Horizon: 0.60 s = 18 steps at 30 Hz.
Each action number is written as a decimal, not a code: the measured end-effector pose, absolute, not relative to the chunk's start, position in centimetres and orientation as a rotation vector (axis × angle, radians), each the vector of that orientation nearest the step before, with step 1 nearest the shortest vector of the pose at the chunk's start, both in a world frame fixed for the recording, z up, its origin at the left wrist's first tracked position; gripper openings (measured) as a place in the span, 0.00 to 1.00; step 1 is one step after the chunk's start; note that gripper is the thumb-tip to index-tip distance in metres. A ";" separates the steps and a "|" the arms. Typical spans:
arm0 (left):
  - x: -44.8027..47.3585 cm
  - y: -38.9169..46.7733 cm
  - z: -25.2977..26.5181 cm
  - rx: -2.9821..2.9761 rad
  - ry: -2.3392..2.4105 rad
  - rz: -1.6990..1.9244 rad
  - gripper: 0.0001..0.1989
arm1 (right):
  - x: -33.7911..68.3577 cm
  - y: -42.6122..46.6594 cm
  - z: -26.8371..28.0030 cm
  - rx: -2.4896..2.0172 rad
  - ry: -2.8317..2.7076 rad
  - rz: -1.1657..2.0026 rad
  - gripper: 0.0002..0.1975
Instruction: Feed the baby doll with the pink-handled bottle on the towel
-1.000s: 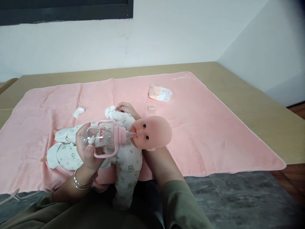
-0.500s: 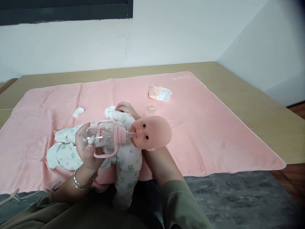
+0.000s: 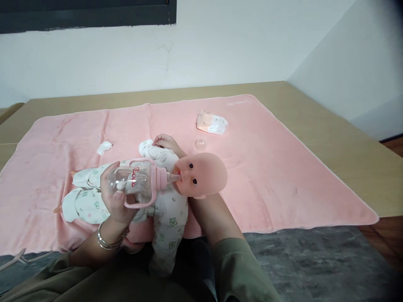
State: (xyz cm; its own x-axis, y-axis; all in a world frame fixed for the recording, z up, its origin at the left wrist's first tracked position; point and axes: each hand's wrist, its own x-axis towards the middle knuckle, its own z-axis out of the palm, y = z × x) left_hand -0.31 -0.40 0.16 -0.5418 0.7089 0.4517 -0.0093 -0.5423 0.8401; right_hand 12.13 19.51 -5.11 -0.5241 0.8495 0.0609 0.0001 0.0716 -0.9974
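Bottle held sideways over the front of the doll, teat at the doll's mouth, base toward its feet. Left hand clamped on the base end, thumb on the near side, fingers around the far side; pink handles on both flanks. Bracelet at that wrist. Right arm passes beneath the doll's neck; right hand comes out on the far side, fingers bent against the cuff of the far sleeve. Whether they pinch the cloth, cannot tell.

Edges: pink blanket spread over the table; doll's near sleeve drapes past the blanket's near edge toward the person's lap. Wide stretch of blanket right of the head, out to the corner. Table shows as strips along back and right, white wall behind.

Containers: bottle see-through, small white lump inside toward the base. Packet beyond the head, contents hidden. Clear cap between packet and head. White scrap beyond the legs.
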 end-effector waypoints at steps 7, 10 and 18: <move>-0.4 -0.4 0.0 1.166 1.047 2.132 0.25 | 12.2 19.0 -4.5 -0.827 -1.615 1.559 0.12; -0.4 -0.4 0.0 1.167 1.086 2.126 0.25 | 12.2 18.6 -4.3 -0.827 -1.619 1.564 0.15; -0.2 -0.4 0.1 1.160 1.020 2.124 0.25 | 12.3 18.8 -4.3 -0.875 -1.696 1.511 0.12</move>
